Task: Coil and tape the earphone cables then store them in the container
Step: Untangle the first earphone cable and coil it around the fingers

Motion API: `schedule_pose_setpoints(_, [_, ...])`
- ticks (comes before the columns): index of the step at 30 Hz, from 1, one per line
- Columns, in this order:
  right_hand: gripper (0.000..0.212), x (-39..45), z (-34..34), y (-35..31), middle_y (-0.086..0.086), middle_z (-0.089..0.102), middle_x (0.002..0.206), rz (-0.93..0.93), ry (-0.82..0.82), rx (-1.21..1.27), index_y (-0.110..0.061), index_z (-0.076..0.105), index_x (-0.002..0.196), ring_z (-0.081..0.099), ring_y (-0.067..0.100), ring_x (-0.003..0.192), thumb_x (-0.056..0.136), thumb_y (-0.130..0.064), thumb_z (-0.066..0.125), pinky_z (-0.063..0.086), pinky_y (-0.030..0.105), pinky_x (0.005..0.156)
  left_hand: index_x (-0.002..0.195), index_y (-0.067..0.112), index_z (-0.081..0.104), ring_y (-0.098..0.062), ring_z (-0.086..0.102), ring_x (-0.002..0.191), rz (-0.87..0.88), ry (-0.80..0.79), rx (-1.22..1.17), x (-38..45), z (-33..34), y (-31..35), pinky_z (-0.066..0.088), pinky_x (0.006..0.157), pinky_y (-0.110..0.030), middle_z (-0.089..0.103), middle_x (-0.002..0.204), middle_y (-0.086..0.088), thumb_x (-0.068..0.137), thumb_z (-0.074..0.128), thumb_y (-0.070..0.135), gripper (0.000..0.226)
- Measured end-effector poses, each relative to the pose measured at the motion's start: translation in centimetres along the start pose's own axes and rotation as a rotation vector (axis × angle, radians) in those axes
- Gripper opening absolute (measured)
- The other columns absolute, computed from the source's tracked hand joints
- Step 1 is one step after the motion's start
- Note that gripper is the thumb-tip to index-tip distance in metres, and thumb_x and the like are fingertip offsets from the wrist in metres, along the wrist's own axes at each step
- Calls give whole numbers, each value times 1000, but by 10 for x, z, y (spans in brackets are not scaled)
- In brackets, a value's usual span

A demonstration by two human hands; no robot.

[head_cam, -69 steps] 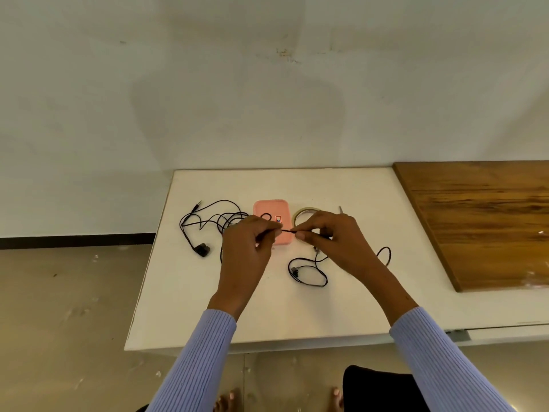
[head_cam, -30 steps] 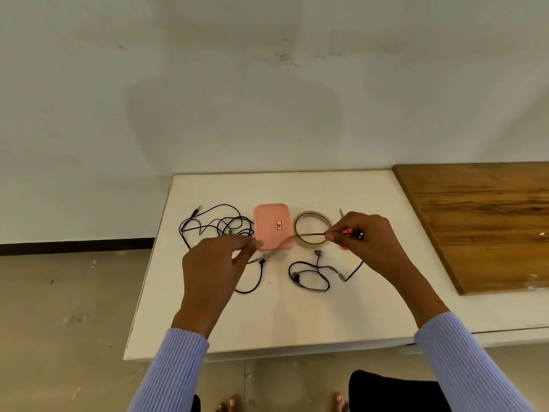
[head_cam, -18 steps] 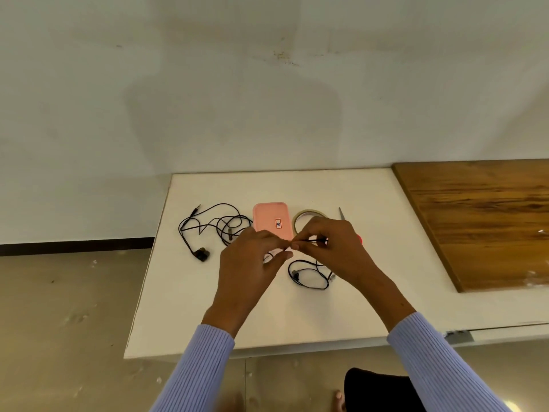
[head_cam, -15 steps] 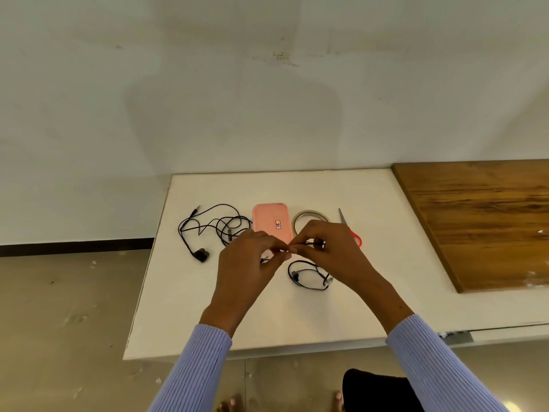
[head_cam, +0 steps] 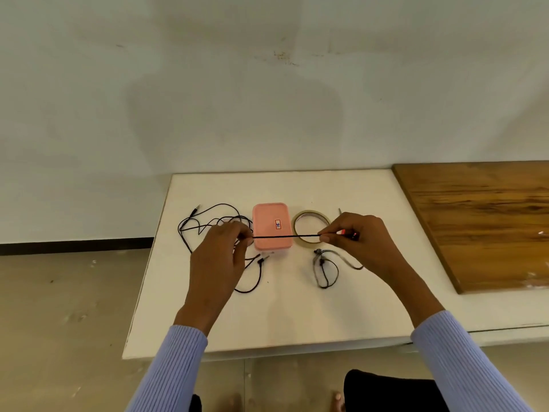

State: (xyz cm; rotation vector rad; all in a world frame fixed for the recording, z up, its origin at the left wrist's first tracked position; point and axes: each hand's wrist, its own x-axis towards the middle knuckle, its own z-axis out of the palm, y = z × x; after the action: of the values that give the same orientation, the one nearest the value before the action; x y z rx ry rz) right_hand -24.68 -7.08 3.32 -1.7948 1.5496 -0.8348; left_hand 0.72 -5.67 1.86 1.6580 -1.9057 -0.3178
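A black earphone cable (head_cam: 285, 236) is stretched taut between my two hands above the white table. My left hand (head_cam: 221, 257) pinches its left end, and the plug end dangles below in a loop. My right hand (head_cam: 361, 242) pinches the right end, while the earbud end hangs down in loops to the table. Behind the taut cable sits the closed pink container (head_cam: 271, 226). A roll of clear tape (head_cam: 310, 228) lies to the right of it. A second black earphone cable (head_cam: 208, 221) lies tangled at the left, partly hidden by my left hand.
The white table (head_cam: 297, 316) ends at its left edge near the tangled cable. A brown wooden board (head_cam: 481, 218) covers the right side. The metal tip of scissors (head_cam: 340, 211) shows behind my right hand, with a bit of red handle among my fingers.
My hands were close together half a second ago; now they have moved apart, drawing a length of the cable straight between them. The plug end hangs out to the left again.
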Motion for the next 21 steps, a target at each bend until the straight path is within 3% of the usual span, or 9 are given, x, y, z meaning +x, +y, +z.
schedule_pose_setpoints(3, [6, 0, 6, -1, -10, 66, 76, -2, 38, -19, -24, 74, 78, 54, 5, 62, 78, -18, 74, 37, 10, 59, 100, 24, 66, -12, 54, 85, -7, 19, 15, -2, 4, -4, 33, 58, -14, 66, 94, 11, 84, 65, 14, 19])
schedule_pose_setpoints(5, [4, 0, 12, -4, -12, 65, 77, -10, 33, -26, -22, 74, 79, 53, 4, 61, 78, -18, 74, 37, 11, 59, 111, 20, 66, -15, 54, 100, 28, 60, -38, 0, 6, -2, 41, 71, -21, 67, 107, 7, 81, 61, 12, 31])
schedule_pose_setpoints(9, [2, 1, 31, -17, -15, 64, 77, -59, -41, -64, -24, 73, 81, 53, 5, 65, 79, -25, 72, 40, 15, 60, 109, 18, 69, -12, 56, 98, 174, 4, -135, 0, 13, 17, 39, 84, -23, 70, 106, 3, 78, 50, 32, 39])
schedule_pose_setpoints(12, [5, 2, 44, -24, -13, 63, 77, -100, -80, -58, -24, 73, 84, 56, 7, 71, 81, -25, 70, 45, 21, 62, 100, 25, 72, -12, 64, 85, 221, -86, -95, -2, 22, 21, 39, 76, -24, 73, 94, 7, 84, 55, 46, 32])
schedule_pose_setpoints(14, [6, 3, 48, -24, -14, 62, 76, -103, -80, -67, -23, 73, 85, 56, 9, 71, 82, -25, 69, 45, 24, 62, 96, 26, 74, -11, 66, 76, 194, -104, -156, -2, 24, 18, 43, 67, -21, 74, 87, 7, 84, 59, 41, 24])
schedule_pose_setpoints(18, [9, 3, 45, -26, -21, 58, 71, -98, -103, 1, -22, 75, 88, 52, 1, 65, 81, -22, 71, 37, 11, 58, 94, 22, 75, -6, 64, 73, 129, -66, -260, 0, 20, 14, 43, 63, -14, 74, 84, 6, 83, 65, 30, 17])
schedule_pose_setpoints(21, [11, 5, 35, -22, -19, 62, 73, -76, -91, 46, -22, 75, 90, 55, -2, 69, 80, -19, 71, 40, 9, 62, 92, 21, 75, -4, 62, 72, 58, 11, -248, 3, 14, 7, 40, 64, -8, 73, 84, 8, 83, 70, 19, 10])
